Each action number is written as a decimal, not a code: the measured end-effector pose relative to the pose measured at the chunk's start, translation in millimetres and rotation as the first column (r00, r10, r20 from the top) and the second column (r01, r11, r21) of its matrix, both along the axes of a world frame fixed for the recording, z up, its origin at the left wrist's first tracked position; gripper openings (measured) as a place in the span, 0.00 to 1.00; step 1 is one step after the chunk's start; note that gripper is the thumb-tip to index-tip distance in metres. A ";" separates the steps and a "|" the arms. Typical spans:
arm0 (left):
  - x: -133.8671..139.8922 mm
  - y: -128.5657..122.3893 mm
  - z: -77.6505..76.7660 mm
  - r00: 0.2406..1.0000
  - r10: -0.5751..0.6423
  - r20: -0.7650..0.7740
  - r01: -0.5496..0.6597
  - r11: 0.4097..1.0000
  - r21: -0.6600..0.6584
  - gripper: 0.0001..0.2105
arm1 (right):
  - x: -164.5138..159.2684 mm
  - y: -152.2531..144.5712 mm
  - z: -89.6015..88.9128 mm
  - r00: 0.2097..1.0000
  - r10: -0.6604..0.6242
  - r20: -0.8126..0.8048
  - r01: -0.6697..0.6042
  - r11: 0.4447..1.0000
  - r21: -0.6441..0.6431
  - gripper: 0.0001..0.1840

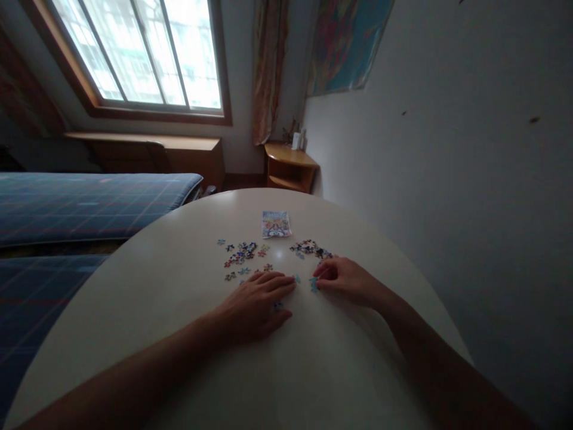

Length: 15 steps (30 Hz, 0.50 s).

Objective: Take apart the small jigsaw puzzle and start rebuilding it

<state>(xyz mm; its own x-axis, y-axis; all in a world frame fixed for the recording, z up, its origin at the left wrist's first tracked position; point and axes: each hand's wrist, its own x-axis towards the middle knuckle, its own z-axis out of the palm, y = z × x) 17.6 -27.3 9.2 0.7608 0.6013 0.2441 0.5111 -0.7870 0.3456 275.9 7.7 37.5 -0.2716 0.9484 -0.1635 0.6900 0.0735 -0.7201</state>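
Note:
My right hand (pixel 342 279) pinches a light blue jigsaw puzzle piece (pixel 314 285) between thumb and fingertips, just over the white table (pixel 286 382). Flat on the table lies my left hand (pixel 264 301), fingers stretched out and thumb apart. Another light blue piece (pixel 297 279) sits by its fingertips. Between its thumb and forefinger a further puzzle piece (pixel 278 306) partly shows. Loose pieces (pixel 242 254) are spread beyond the left hand, some hidden behind it. A second heap of pieces (pixel 308 248) lies beyond the right hand.
A small printed picture sheet (pixel 276 224) lies at the back of the round table. To the left stands a bed with a plaid mattress (pixel 89 203). A wooden corner shelf (pixel 290 156) is behind the table, and a white wall (pixel 447 179) runs along the right.

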 end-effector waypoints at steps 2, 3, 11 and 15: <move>-0.4 0.4 -0.5 1.000 0.003 0.005 -0.003 1.000 0.002 0.23 | 0.1 0.6 -0.9 0.999 0.020 0.047 -0.021 0.999 0.034 0.08; -0.5 0.5 -0.7 1.000 0.003 0.012 -0.003 1.000 0.007 0.23 | 0.3 0.9 -1.3 0.997 0.032 0.064 -0.035 0.998 0.050 0.08; -2.7 2.3 -1.8 0.998 0.058 0.004 -0.058 0.994 0.087 0.17 | -1.0 -0.3 2.0 0.980 0.051 0.192 -0.065 0.996 0.068 0.11; -2.7 2.7 -0.9 0.997 0.078 -0.013 -0.076 0.992 0.101 0.14 | -1.2 -1.4 1.2 0.977 0.075 0.200 -0.088 0.994 0.058 0.11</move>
